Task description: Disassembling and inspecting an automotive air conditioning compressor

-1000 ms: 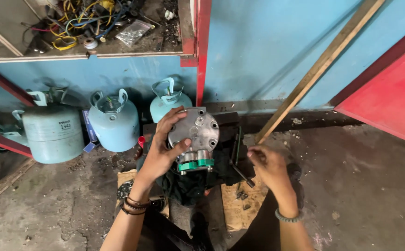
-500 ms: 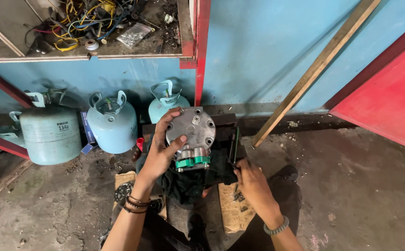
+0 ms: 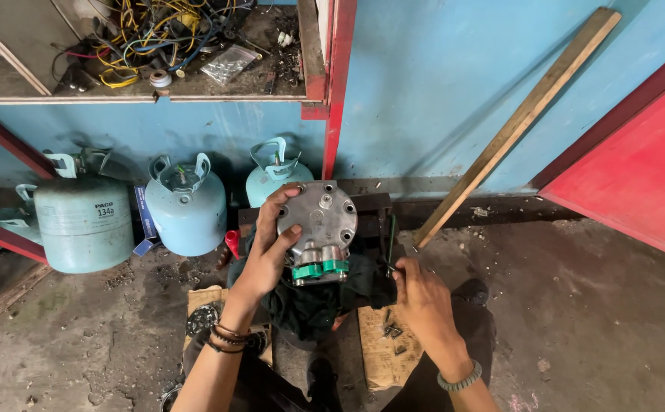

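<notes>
Tight spot: blue wall just behind, three pale blue-green gas cylinders lined along its foot to the left, red post rising right behind the work, wooden plank leaning on the wall to the right. Open concrete floor on the right side, more room there than left. Shelf w/ tangled wires overhead.

Compressor, silver metal body w/ round bolted end plate, sits centre frame, propped on dark cloth over the person's lap, near the floor. Long axis runs roughly away from the camera and upward; round end plate faces up toward the camera, green-capped ports on the near lower side.

Left hand: grip spread wide around the compressor's left edge, fingers curled over the rim at top, thumb lower. Compressor lies to the right of the palm, touching it.

Right hand: just right of the compressor, not touching the body; fingers pinching a thin dark tool that stands about upright beside the compressor. Small bolts lie on cardboard under that hand.
</notes>
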